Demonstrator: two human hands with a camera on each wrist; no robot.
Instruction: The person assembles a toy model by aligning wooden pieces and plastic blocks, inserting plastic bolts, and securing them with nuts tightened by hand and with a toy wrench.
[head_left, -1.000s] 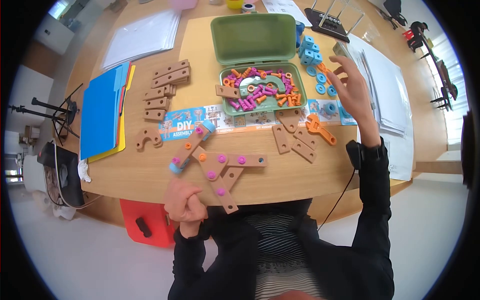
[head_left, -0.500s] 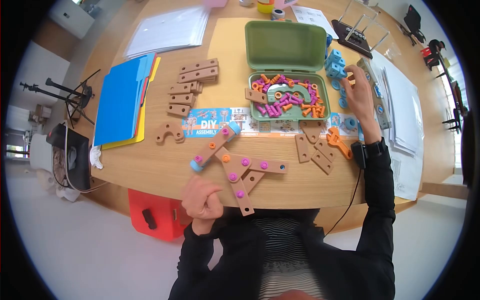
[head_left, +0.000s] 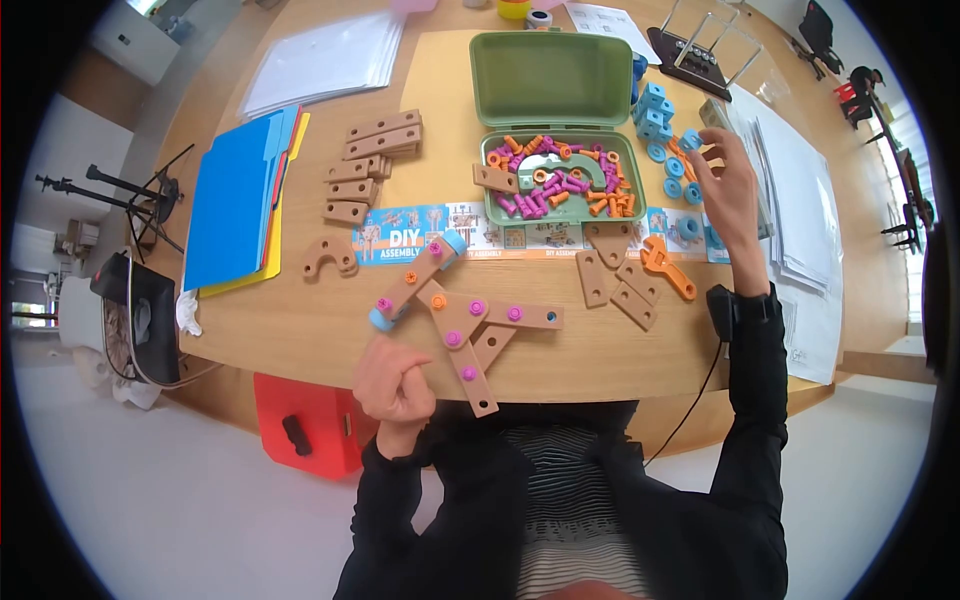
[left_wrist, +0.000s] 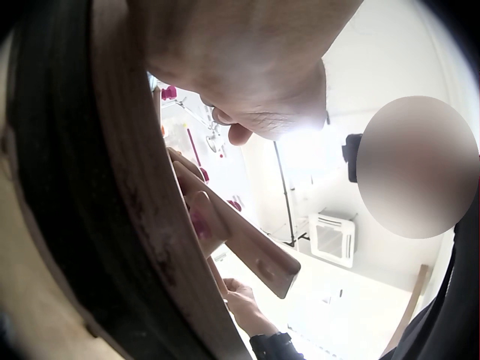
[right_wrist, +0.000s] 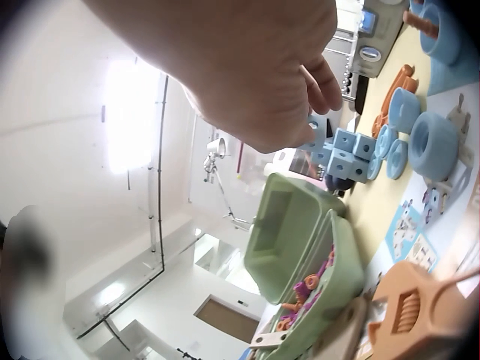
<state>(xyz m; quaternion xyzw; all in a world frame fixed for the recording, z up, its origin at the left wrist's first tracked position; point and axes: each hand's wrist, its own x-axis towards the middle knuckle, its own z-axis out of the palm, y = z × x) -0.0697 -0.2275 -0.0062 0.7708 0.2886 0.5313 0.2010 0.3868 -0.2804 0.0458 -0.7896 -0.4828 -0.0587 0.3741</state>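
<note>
My right hand (head_left: 730, 190) pinches a small blue block (head_left: 690, 140) with a hole, between thumb and fingertips, just right of the stacked blue cubes (head_left: 651, 118). In the right wrist view the fingers partly cover this block (right_wrist: 316, 129). My left hand (head_left: 393, 383) is idle at the table's front edge, fingers loosely curled, nothing visible in it. Beside it lies a brown toy-plank assembly (head_left: 455, 318) joined with pink and orange bolts. Its upper left plank (head_left: 420, 272) carries blue pieces at both ends.
A green case (head_left: 560, 215) stands open, full of pink and orange bolts. Blue washers (head_left: 673, 169) and an orange wrench (head_left: 668, 268) lie right of it. Loose brown planks (head_left: 385, 135) lie left, near blue folders (head_left: 235, 200). Papers (head_left: 800, 210) cover the right edge.
My right hand first reached in to the blue cubes, then drew back slightly rightward with a blue block between its fingers. The left hand stays at the table edge. The head view shifted.
</note>
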